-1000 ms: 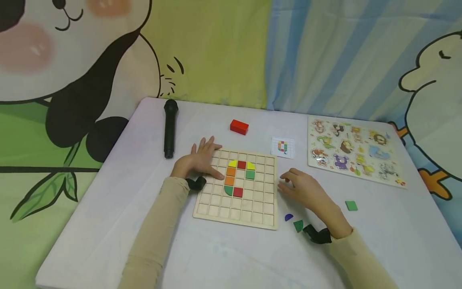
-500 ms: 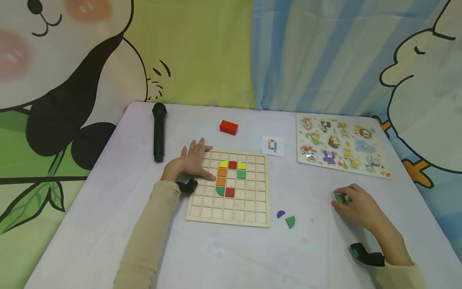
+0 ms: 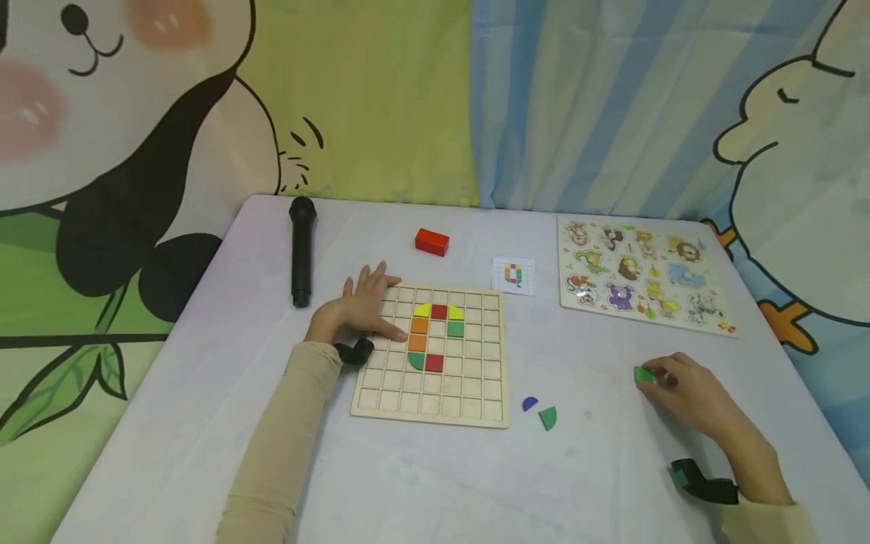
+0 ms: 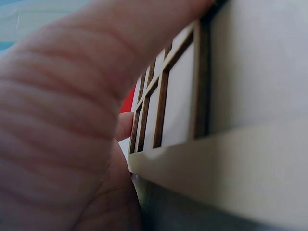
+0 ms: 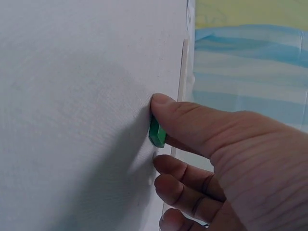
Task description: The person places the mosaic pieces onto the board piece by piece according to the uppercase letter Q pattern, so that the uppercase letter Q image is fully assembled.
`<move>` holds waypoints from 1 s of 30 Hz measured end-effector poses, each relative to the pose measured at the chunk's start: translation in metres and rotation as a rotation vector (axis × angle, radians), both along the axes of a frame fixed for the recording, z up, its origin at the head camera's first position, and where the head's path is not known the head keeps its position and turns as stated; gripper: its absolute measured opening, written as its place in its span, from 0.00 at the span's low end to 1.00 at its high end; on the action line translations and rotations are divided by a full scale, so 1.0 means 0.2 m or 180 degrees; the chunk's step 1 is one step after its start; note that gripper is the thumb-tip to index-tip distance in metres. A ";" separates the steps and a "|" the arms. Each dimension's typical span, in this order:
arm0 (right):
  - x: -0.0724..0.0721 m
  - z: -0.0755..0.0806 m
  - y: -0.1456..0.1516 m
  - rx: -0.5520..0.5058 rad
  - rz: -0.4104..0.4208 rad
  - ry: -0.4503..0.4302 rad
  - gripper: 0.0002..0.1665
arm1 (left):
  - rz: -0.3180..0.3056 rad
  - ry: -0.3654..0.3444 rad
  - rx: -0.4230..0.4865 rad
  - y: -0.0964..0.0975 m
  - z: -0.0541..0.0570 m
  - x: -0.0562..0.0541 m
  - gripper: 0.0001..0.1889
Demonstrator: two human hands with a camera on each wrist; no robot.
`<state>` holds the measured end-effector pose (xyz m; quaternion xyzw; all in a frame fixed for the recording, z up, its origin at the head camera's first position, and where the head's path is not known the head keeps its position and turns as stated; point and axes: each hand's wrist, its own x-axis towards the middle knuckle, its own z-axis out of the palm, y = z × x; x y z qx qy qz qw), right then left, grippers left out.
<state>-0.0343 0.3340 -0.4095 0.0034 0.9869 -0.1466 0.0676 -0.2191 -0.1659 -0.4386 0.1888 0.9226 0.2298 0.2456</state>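
My left hand lies spread over the left edge of a wooden grid board, thumb across its squares. In the left wrist view the thumb and palm fill the left side, with the board's edge beside them. Set in the grid is a loop of coloured tiles: red, yellow, orange and green, among them a red square. At the right, my right hand pinches a green square tile between thumb and fingers. The right wrist view shows that tile tilted under the thumb, close to the tabletop.
A blue half-round piece and a green quarter-round piece lie right of the board. Behind it are a pattern card, a red block and a black microphone. An animal puzzle board lies at the back right.
My right hand has moved from beside the grid board out to the right and picked the green square tile between its fingers. The left hand keeps its place on the board.
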 end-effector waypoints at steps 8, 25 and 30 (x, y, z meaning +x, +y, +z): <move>-0.05 0.03 -0.10 -0.0028 0.0035 -0.0052 0.22 | -0.0037 0.0001 -0.0025 0.01 0.00 -0.01 0.62; -0.27 0.04 -0.68 -0.0193 0.0861 0.0148 0.19 | -0.0037 -0.0009 -0.0078 0.01 0.02 0.00 0.63; -0.33 0.04 -0.86 -0.0136 0.1171 0.0213 0.20 | -0.0049 0.0002 -0.0027 0.01 0.02 0.01 0.63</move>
